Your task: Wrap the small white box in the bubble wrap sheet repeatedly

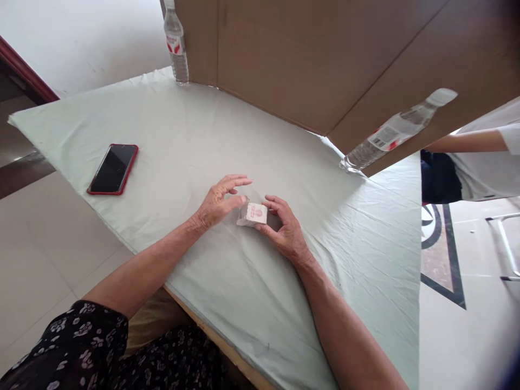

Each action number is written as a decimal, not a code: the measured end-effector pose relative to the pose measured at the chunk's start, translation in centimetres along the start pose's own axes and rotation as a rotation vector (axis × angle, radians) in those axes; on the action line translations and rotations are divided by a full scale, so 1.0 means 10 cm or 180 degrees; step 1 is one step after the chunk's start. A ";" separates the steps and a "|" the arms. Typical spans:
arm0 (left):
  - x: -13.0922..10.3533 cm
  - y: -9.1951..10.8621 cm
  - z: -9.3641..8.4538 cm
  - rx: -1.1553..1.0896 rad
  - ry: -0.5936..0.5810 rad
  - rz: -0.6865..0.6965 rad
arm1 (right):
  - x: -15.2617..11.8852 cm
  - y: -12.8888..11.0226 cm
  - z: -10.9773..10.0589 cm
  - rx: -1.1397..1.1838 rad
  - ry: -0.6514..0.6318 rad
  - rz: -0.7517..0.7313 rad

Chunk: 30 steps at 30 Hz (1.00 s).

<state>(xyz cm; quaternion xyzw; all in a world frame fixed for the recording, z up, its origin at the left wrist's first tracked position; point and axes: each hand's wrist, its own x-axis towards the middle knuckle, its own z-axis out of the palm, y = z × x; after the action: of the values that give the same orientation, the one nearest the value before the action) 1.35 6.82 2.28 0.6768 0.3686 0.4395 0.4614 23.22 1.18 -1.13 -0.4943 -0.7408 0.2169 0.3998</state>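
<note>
A small whitish box with red print (255,213) rests on the pale green tablecloth (227,141), between my two hands. Clear, thin wrapping seems to stand out around its left and upper side. My right hand (286,230) holds the box from the right, thumb at its lower edge and fingers at its upper right corner. At the upper left of the box is my left hand (223,200), its fingers stretched out and apart, with the thumb tip close to the box's left corner. Whether that thumb touches the wrapping is hard to tell.
A phone in a red case (114,169) lies at the left. Brown cardboard panels (284,59) stand along the back, with one water bottle (176,49) upright and another bottle (398,130) at the right. Beyond the panel at the right, a person's arm (467,142) shows.
</note>
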 end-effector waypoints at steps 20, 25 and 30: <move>-0.07 0.09 0.07 0.0280 -0.0899 0.0041 | -0.07 -0.15 0.03 -0.0674 0.0548 -0.0696; -0.04 0.08 0.02 0.0217 -0.0679 -0.0077 | -0.06 -0.18 0.04 -0.0773 0.0203 -0.0412; 0.00 0.07 -0.04 0.0062 -0.0773 -0.0664 | -0.04 -0.11 0.01 -0.0660 -0.0100 -0.0084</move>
<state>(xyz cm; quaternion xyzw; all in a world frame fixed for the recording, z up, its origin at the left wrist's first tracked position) 1.07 6.73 3.05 0.6875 0.3826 0.3005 0.5391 22.60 0.41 -0.56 -0.5197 -0.7719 0.1416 0.3376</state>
